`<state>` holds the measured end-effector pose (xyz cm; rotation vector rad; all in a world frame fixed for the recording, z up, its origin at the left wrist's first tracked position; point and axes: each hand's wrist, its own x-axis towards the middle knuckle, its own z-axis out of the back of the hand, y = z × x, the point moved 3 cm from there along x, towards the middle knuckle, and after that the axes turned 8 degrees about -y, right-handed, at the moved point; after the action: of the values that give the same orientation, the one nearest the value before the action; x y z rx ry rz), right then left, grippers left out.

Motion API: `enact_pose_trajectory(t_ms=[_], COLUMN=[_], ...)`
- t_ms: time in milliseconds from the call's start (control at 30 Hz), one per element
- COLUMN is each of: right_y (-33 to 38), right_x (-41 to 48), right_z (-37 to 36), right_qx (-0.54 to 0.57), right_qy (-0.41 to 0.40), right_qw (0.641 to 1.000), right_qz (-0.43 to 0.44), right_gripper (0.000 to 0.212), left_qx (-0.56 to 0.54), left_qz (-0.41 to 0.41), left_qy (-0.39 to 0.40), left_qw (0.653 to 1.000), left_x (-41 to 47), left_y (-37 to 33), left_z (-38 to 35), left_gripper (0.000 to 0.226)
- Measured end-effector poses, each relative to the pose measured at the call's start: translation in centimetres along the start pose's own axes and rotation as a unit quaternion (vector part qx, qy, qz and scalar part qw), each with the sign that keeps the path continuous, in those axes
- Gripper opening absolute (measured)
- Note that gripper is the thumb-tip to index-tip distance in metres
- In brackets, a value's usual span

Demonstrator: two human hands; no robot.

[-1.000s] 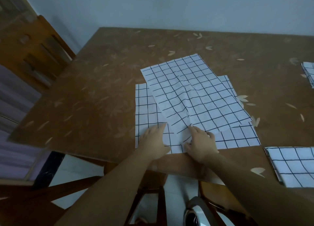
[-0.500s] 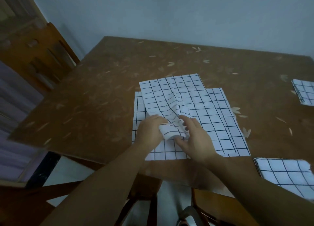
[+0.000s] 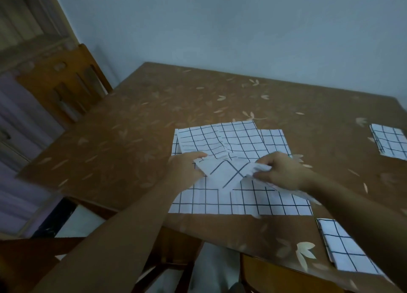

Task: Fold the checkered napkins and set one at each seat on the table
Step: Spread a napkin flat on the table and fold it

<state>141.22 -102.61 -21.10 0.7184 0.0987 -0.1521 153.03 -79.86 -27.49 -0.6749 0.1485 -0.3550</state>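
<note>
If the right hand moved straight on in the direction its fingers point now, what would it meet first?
The right hand would first push into the raised fold of the top napkin, which it pinches. Beyond that the left hand lies roughly in line; depth is unclear.

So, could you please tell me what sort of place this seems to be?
Probably a home dining room: a brown table with a leaf-patterned top, a wooden chair at its left side, and a checkered napkin being folded, with folded napkins laid near the right edge.
</note>
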Motion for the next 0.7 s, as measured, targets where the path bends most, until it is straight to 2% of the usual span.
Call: enact_pose_trajectory(t_ms=[33, 67, 133, 167, 200, 300, 333, 367, 433, 467, 500, 533, 600, 700], right_y=[0.2, 0.4, 0.4, 0.2, -0.1, -1.5, -2.1, -2.3, -2.8, -3.0, -3.3, -3.5, -4.4, -6.1], right_x=[0.1, 0.5, 1.2, 1.6, 1.8, 1.6, 1.7, 1.8, 2.4, 2.5, 2.5, 2.3, 1.8, 0.9], right_z=[0.8, 1.5, 2.9, 3.6, 4.1, 4.1, 4.1, 4.2, 4.9, 5.4, 5.8, 6.0, 5.2, 3.3], right_qx=[0.000, 0.000, 0.004, -0.003, -0.017, -0.099, -0.137, -0.160, -0.097, -0.013, 0.084, 0.158, 0.227, 0.284], right_qy=[0.011, 0.008, -0.044, -0.064, -0.054, 0.117, 0.132, 0.106, -0.049, -0.146, -0.231, -0.275, -0.259, -0.206], right_qw=[1.000, 1.000, 0.999, 0.998, 0.998, 0.986, 0.978, 0.977, 0.990, 0.985, 0.965, 0.944, 0.931, 0.925], right_qz=[-0.007, -0.015, -0.026, -0.025, -0.022, -0.070, -0.084, -0.089, -0.088, -0.089, -0.088, -0.093, -0.122, -0.147], right_gripper=[0.033, 0.029, 0.022, 0.023, 0.023, 0.029, 0.026, 0.021, 0.028, 0.027, 0.027, 0.034, 0.062, 0.090], left_qx=[0.010, 0.026, -0.012, -0.029, -0.052, -0.104, -0.108, -0.116, -0.151, -0.176, -0.211, -0.245, -0.300, -0.367], left_qz=[0.041, 0.060, 0.042, 0.040, 0.034, 0.036, 0.043, 0.055, 0.048, 0.053, 0.067, 0.084, 0.113, 0.157], left_qy=[0.047, 0.081, 0.040, 0.018, 0.006, -0.002, -0.008, -0.013, -0.025, -0.032, -0.039, -0.043, -0.048, -0.052], left_qw=[0.998, 0.995, 0.998, 0.999, 0.998, 0.994, 0.993, 0.992, 0.987, 0.982, 0.974, 0.965, 0.946, 0.915], left_x=[0.4, 0.8, -0.2, -0.7, -0.9, -0.7, -0.4, -0.1, 0.1, 0.0, 0.0, 0.1, 0.0, 0.1], left_y=[0.7, 1.2, 0.0, -0.5, -0.6, -0.7, -0.8, -0.7, -1.0, -1.1, -1.2, -1.3, -1.8, -1.7], left_z=[-0.7, -1.1, 0.0, 0.7, 1.0, 2.1, 2.3, 2.5, 3.1, 3.3, 3.6, 3.9, 4.4, 4.9], left_gripper=[0.073, 0.083, 0.046, 0.035, 0.036, 0.029, 0.021, 0.017, 0.021, 0.022, 0.020, 0.015, 0.013, 0.010])
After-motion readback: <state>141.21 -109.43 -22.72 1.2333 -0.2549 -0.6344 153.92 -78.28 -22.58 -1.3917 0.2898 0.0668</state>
